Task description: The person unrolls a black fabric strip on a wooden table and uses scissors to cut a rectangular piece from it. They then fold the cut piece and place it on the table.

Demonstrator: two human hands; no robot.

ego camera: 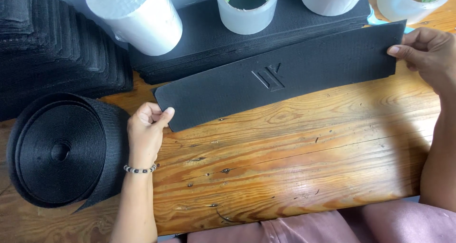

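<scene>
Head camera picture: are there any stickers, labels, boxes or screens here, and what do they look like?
No boxes or screens show; only marks and printed rolls.
Black sheet: long and dark, held between left hand and right hand, with an angular mark pressed into its middle.
Tape roll: top centre, clear, its core printed green and white.
Second tape roll: top right, clear, the same green and white core.

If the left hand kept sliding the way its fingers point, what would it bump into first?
The left hand points up and right, already pinching the black foam strip. Beyond that, it would likely meet the stack of black sheets, though depth is unclear.
</scene>
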